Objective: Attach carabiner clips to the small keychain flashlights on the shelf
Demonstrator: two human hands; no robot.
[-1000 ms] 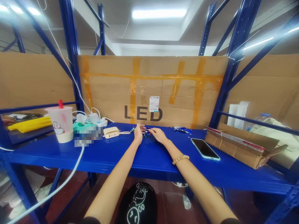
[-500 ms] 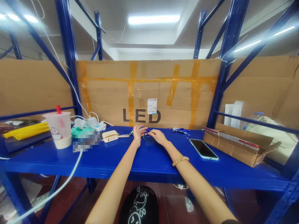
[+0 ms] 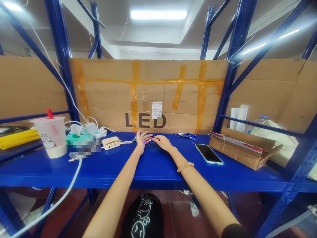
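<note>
- Moved: left hand [image 3: 140, 142] and right hand [image 3: 162, 142] sit closer together than a second ago, fingertips almost meeting. The head camera has also swung, so every item sits further left in view.
- Landmark: LED cardboard sheet [image 3: 148, 96], upright at the back of the blue shelf [image 3: 104, 167]. The items below have kept their places against it.
- Small coloured pieces [image 3: 149, 140]: a little heap on the shelf just in front of the sheet, below its printed letters and between the two hands.
- Left hand: fingers spread and slightly lifted, tips at the heap. Too small to tell whether it grips a piece.
- Right hand: fingers curled toward the heap, thumb and forefinger drawn near each other. Hold on a piece cannot be told. A bead bracelet [image 3: 185, 166] is on the wrist.
- Judgement: the work stays on the heap, now fingered from both sides; no piece shows lifted clear of the shelf.
- Second heap of pieces [image 3: 184, 135]: at the foot of the sheet, toward its right end, untouched.
- Phone [image 3: 208, 153]: flat, screen up, in front of the sheet's right end.
- Cardboard box [image 3: 241, 148]: open, beyond the sheet's right edge.
- Power bank [image 3: 111, 142]: in front of the sheet, left of its letters.
- Cup [image 3: 52, 137]: upright, beyond the sheet's left edge.
</note>
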